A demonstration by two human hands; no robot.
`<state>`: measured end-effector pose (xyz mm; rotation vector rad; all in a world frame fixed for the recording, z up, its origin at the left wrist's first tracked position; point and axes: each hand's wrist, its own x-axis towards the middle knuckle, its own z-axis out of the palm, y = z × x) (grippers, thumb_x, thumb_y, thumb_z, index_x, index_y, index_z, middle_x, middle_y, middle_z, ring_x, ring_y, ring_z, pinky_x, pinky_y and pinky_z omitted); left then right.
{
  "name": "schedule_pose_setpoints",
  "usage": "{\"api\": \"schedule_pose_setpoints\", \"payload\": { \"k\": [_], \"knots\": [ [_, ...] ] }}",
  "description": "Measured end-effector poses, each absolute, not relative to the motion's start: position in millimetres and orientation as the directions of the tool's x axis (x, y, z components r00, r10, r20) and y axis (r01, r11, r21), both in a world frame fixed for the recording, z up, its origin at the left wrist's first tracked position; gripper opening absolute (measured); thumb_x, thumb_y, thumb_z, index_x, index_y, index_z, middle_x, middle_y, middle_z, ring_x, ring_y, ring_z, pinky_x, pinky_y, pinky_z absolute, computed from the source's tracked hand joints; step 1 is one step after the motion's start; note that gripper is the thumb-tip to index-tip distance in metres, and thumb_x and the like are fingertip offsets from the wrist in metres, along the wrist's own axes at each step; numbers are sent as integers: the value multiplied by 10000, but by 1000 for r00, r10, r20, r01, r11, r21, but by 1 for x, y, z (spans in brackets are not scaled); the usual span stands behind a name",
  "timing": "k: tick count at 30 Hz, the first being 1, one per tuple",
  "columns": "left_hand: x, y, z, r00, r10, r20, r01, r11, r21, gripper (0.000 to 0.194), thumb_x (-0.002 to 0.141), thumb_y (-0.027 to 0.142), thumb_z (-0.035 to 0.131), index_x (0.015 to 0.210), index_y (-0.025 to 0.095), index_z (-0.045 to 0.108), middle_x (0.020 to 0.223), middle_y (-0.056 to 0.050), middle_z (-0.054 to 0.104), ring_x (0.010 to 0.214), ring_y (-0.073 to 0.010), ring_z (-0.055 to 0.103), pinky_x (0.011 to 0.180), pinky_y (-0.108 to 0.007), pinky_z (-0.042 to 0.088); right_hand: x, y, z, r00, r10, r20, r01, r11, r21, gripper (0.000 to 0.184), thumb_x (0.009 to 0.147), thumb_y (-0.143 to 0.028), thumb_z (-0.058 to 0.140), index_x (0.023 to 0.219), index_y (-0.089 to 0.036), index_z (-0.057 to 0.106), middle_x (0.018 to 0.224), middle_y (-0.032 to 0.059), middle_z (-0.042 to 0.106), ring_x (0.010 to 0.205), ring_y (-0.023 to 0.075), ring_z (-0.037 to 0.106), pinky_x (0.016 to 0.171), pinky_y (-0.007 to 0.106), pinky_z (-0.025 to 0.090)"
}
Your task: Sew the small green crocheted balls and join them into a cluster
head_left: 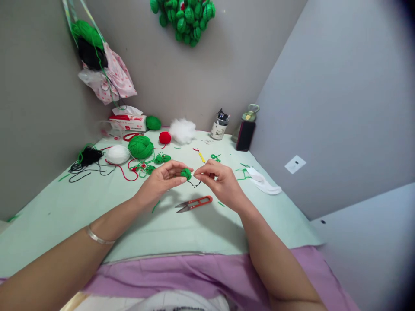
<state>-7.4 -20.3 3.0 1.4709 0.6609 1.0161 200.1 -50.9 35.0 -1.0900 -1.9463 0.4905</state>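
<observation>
Crochet piece [186, 174] sat in your curved left hand [162, 177]; your right hand [222, 180] pinched something thin [193, 174] at three o'clock. Snips [195, 204] lay near at six, yellow-handled tool [202, 157] at one, green yarn ball [140, 147] at ten.

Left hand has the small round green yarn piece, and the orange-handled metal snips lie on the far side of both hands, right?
Not quite: the head view shows the orange-handled metal snips lying on the near side of the left hand and right hand, not beyond them. The left hand does have the small round green yarn piece.
</observation>
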Motion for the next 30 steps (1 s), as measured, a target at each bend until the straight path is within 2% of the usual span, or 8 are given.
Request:
{"api": "schedule_pose_setpoints", "payload": {
  "k": [9, 19, 26, 30],
  "knots": [
    [-9, -19, 1, 478, 855, 203, -131, -159, 979, 304, 812, 328, 736, 1109, 263, 721, 1130, -40, 714, 1081, -227, 625, 976, -372, 462, 203, -48, 40, -321, 838, 441, 398, 542, -741, 120, 896, -272, 666, 826, -213, 743, 713, -7, 531, 668, 123, 469, 633, 270, 374],
    [-9, -22, 4, 450, 876, 173, -21, -184, 983, 388, 813, 397, 732, 1167, 238, 721, 1098, -48, 722, 1023, -214, 613, 922, -343, 466, 202, -45, 37, -315, 832, 456, 401, 552, -731, 100, 889, -206, 673, 809, -189, 730, 709, -7, 534, 670, 117, 455, 644, 266, 370],
    [-8, -24, 6, 473, 863, 175, 6, -201, 979, 382, 836, 401, 708, 1182, 239, 715, 1098, -44, 728, 1045, -215, 615, 919, -331, 469, 208, -50, 44, -348, 858, 378, 430, 504, -749, 112, 908, -201, 641, 881, -206, 750, 774, 6, 560, 687, 115, 498, 635, 267, 378],
    [-7, -24, 5, 478, 859, 183, 0, -208, 978, 377, 840, 397, 701, 1180, 234, 714, 1078, -44, 731, 1049, -218, 618, 924, -337, 470, 207, -49, 43, -345, 863, 368, 423, 493, -760, 104, 899, -207, 649, 845, -197, 737, 762, 6, 566, 674, 116, 480, 638, 270, 376]
  ]
}}
